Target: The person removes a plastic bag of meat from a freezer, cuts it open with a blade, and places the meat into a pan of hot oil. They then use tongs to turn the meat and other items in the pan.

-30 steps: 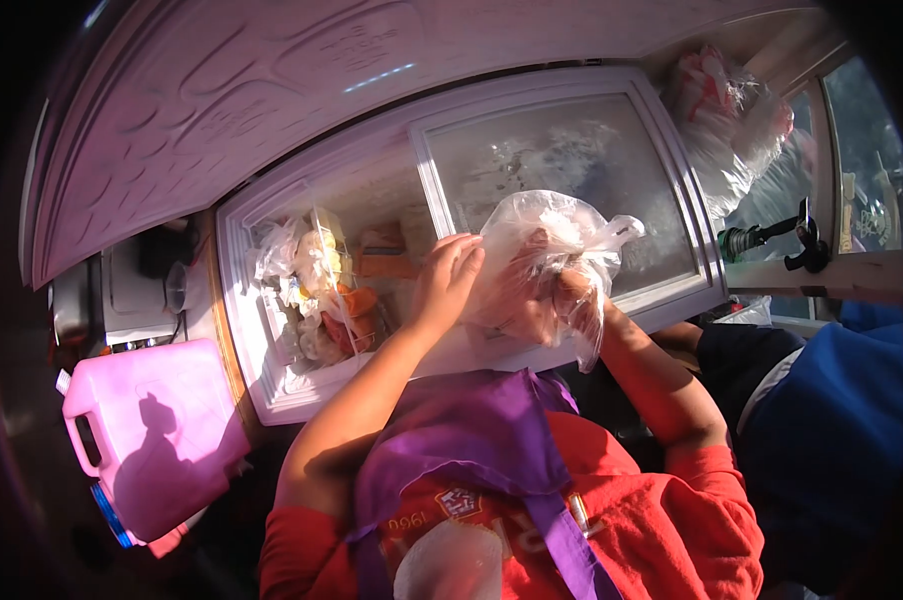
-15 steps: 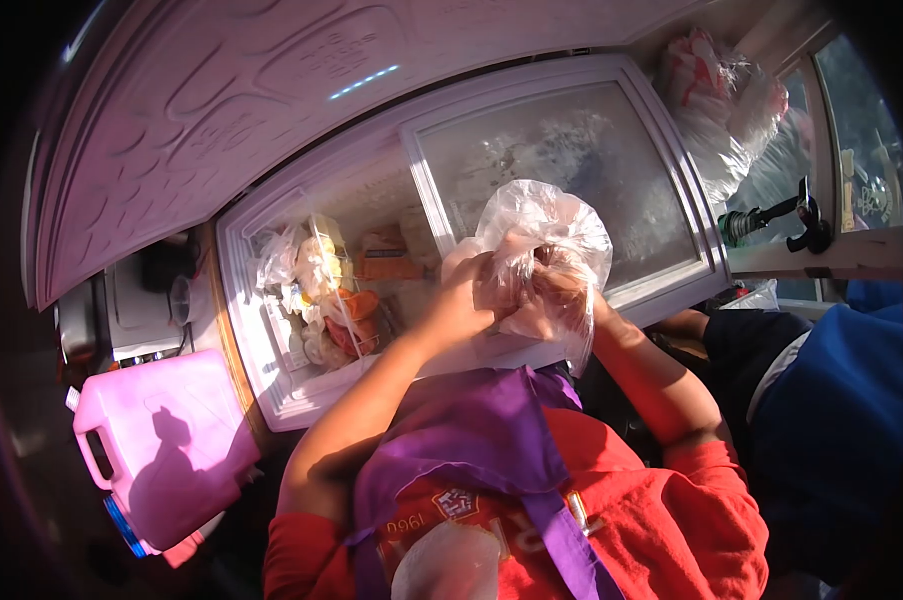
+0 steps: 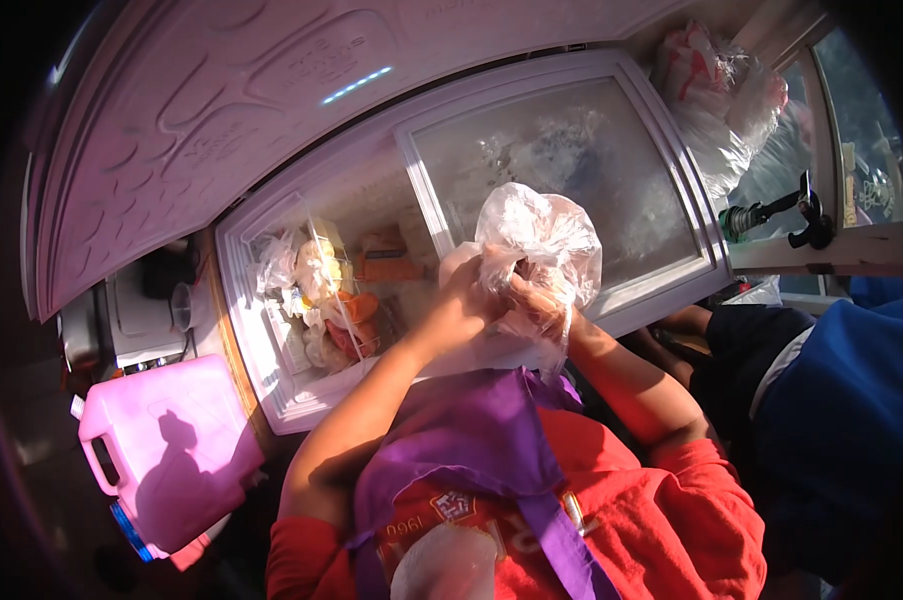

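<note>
A clear, crinkled plastic bag (image 3: pixel 537 225) is bunched up between my two hands, in front of my chest and over the front edge of the freezer. My left hand (image 3: pixel 469 292) closes on the bag's left side. On its right side, my right hand (image 3: pixel 550 300) pinches the gathered plastic, partly covered by it. What the bag holds, if anything, cannot be made out. Beneath and beyond lies a chest freezer (image 3: pixel 717 235) with a frosted glass panel (image 3: pixel 572 180). Its open left part shows bagged goods (image 3: pixel 322 285) and an orange-brown package (image 3: pixel 387 262).
The raised freezer lid (image 3: pixel 222 120) spans the upper left. A pink jug (image 3: pixel 172 440) stands at the lower left. White plastic bags (image 3: pixel 722 110) hang at the upper right, above a black clamp (image 3: pixel 812 220). A person in blue (image 3: pixel 842 400) is close by on the right.
My right hand and forearm have shifted slightly left, towards my left hand. The bag has changed shape and its top has moved a little left.
</note>
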The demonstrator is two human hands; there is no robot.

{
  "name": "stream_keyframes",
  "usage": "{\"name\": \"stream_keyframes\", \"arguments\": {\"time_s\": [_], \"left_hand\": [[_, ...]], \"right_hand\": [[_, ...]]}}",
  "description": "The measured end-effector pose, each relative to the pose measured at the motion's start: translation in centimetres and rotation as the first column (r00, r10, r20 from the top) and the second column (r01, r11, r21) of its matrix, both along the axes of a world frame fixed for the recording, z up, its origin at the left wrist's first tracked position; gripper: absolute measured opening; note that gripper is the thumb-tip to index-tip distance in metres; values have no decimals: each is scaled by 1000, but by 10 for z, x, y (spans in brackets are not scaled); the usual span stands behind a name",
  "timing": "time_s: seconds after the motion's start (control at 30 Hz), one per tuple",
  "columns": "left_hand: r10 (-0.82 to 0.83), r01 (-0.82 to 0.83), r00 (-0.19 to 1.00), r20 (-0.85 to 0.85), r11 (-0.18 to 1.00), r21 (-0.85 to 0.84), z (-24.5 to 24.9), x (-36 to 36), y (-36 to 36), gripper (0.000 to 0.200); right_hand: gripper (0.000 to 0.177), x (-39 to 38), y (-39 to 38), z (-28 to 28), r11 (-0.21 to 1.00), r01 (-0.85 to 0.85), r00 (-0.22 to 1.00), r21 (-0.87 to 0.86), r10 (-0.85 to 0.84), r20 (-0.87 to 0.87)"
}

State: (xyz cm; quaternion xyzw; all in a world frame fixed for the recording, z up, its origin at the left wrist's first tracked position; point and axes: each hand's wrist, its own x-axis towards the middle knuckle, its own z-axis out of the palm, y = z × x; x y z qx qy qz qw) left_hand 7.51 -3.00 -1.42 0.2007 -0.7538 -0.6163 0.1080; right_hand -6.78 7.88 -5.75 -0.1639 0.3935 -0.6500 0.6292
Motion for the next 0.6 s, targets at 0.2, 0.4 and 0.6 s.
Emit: {"name": "stream_keyframes", "arguments": {"time_s": [0.2, 0.4, 0.6], "left_hand": [[-2, 1, 999, -37, 1000, -18, 2, -2, 2, 75], [-23, 27, 998, 62, 998, -58, -10, 4, -3, 75], [-11, -3, 1000, 18, 777, 629, 7, 13, -12, 66]], "right_hand": [[40, -1, 2, 16, 978, 10, 993, -206, -34, -112], [24, -25, -2, 71, 828, -328, 570, 454, 557, -604], [20, -16, -1, 120, 876, -280, 103, 393, 435, -895]]}}
